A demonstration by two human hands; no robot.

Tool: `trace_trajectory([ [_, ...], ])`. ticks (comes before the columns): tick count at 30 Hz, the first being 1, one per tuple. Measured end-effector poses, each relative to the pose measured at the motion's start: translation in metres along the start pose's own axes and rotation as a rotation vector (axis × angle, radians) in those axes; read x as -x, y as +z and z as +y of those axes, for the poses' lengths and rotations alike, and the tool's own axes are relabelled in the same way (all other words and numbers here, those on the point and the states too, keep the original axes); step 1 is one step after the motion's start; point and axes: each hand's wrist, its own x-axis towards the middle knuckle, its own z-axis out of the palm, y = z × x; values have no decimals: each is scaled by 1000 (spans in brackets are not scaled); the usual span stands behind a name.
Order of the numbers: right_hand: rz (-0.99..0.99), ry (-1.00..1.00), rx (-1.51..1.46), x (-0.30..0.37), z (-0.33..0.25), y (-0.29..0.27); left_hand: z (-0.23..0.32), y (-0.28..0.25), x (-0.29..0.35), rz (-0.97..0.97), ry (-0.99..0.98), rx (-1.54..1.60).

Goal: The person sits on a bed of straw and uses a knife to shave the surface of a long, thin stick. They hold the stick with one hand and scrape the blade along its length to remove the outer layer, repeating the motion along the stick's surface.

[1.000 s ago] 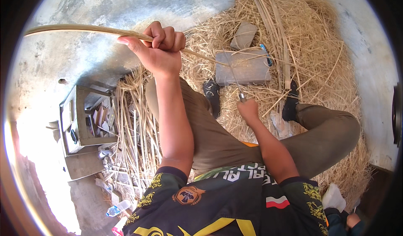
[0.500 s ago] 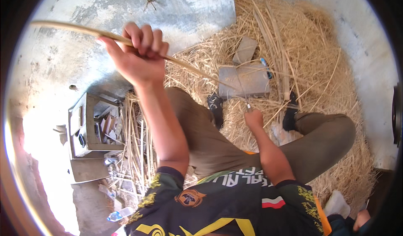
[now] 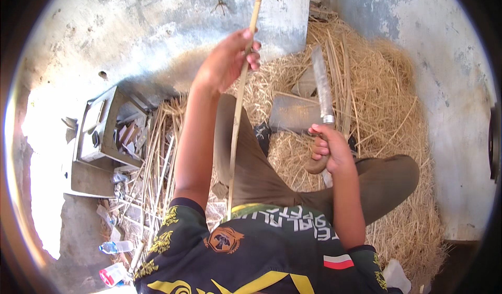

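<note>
My left hand (image 3: 227,61) is raised in front of the wall, its thumb and fingers closed round a long thin bamboo strip (image 3: 238,111). The strip stands nearly upright in view, running from the top edge down past my thigh to my shirt. Lower on the right, my right hand (image 3: 333,148) grips the curved wooden handle of a machete (image 3: 322,82). Its broad grey blade points away from me, apart from the strip. Beyond the blade lies a flat stone block (image 3: 287,115), with a smaller stone (image 3: 305,85) behind it.
Pale shavings (image 3: 387,95) cover the floor around my crossed legs, with long split strips (image 3: 347,79) lying on them. At the left, a wooden stool-like frame (image 3: 107,132) holds scraps, beside a heap of strips (image 3: 151,163) and a plastic bottle (image 3: 116,247). Worn walls (image 3: 157,22) close in the space.
The bamboo strip has swung from a slant across the block to nearly upright, as my left hand moved right. My right hand has lifted the machete toward me, its blade now turned broadside.
</note>
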Motion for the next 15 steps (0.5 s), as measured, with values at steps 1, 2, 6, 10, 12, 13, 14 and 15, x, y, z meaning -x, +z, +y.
trace_trajectory([
  [1,5,-19,31,20,0,-5,-22,-1,18,23,-9,-13],
  [2,7,-35,66,38,1,-13,-40,-1,37,6,-66,13],
  [6,234,-135,311,81,31,-48,-97,-12,113,-111,-258,148],
  [10,319,-140,232,97,64,-54,-127,-24,188,-120,-269,-71],
  [12,306,-157,149,93,60,-54,-134,-26,197,-150,-287,-193],
  [13,298,-173,112,92,58,-54,-135,-24,199,-166,-286,-253],
  [14,307,-155,88,93,61,-55,-135,-18,203,-97,-303,-193],
  [15,312,-155,78,93,60,-56,-134,-19,199,-85,-312,-180],
])
